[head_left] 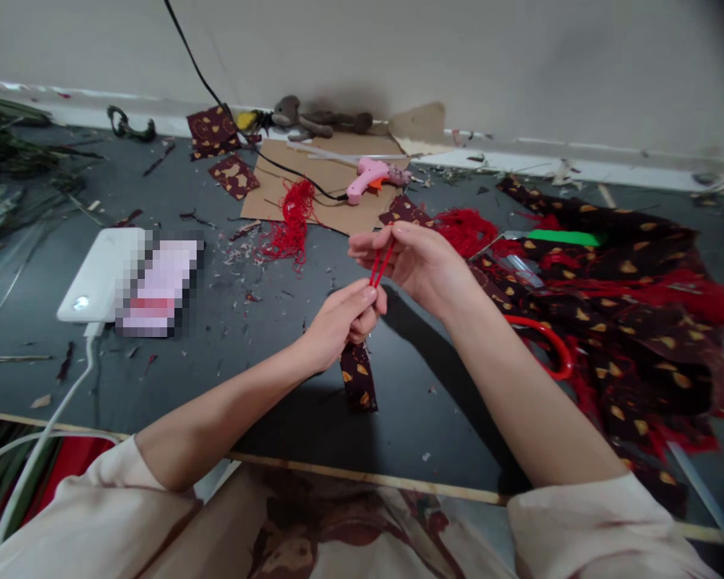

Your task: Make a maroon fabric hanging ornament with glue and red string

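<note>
Near the middle of the view, my left hand (347, 318) is closed on a dark patterned cloth strip (359, 382), which hangs down below the fingers. A red cord (382, 264) runs in two strands from this hand up to my right hand (419, 261). The thumb and fingertips of my right hand are pinched together on the cord's upper end. Both hands are above the dark table (277, 322), close together. What lies inside my left fist is hidden.
Behind the hands, a pink glue gun (368, 178) rests on cardboard (331, 213) beside red threads (298, 211). At right lie patterned cloth (645, 330) and red-handled scissors (558, 350). A white power bank (105, 273) with a cable and a phone (160, 288) are at left.
</note>
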`<control>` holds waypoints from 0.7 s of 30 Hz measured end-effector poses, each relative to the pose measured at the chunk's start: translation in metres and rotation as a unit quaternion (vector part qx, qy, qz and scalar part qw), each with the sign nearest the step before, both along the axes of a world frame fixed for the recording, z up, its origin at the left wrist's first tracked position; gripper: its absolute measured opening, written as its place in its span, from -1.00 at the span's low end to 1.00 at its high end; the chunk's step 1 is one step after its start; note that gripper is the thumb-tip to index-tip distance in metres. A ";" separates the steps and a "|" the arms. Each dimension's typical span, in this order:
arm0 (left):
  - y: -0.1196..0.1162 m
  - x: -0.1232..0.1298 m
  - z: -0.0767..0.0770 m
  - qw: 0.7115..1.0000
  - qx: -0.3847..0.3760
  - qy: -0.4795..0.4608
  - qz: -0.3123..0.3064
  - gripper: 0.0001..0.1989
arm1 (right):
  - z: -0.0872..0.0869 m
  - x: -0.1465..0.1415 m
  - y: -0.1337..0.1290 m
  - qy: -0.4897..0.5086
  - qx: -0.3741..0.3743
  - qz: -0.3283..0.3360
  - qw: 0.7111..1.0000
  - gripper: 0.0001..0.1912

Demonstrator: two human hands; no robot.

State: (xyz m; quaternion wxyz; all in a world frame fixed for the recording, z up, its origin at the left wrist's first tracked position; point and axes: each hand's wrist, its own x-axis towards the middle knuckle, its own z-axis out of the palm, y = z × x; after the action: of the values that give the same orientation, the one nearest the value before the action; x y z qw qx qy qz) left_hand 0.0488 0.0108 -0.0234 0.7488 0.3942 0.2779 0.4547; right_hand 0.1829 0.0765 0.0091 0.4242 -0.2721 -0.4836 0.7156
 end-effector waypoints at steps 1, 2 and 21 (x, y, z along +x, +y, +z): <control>0.000 0.000 0.001 1.000 -0.008 0.006 0.006 -0.75 | -0.004 0.003 0.006 -0.023 -0.012 0.004 1.000 -0.81; -0.001 0.000 0.002 1.000 -0.016 0.012 0.010 -0.75 | -0.006 0.007 0.011 -0.058 -0.024 0.001 0.998 -0.78; -0.001 -0.007 -0.007 0.970 0.152 0.190 0.025 -0.70 | -0.029 0.155 -0.096 -0.799 0.247 0.006 0.548 -0.31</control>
State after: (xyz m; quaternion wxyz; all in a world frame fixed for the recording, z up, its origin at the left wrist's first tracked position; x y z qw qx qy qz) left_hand 0.0418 0.0100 -0.0305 0.6025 0.5752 0.3521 0.4268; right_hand 0.3380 -0.0191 -0.0203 -0.0913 -0.6133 -0.7824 0.0575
